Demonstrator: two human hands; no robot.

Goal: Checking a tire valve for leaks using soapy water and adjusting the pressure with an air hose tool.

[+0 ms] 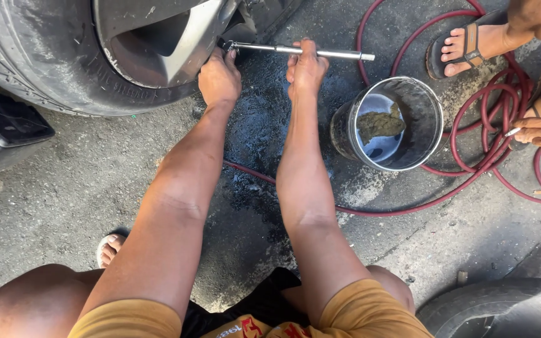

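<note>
The left hand [219,76] grips the wrench head by the wheel [164,44] to steady it. The right hand [305,67] squeezes the long metal bar [298,51] farther out, where pushing is easy.

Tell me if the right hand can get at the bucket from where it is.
Probably yes. The right hand grips the metal bar, and the bucket stands just beside it on the ground with nothing between them; the red hose curls round its far side. It would have to let go of the bar first.
</note>
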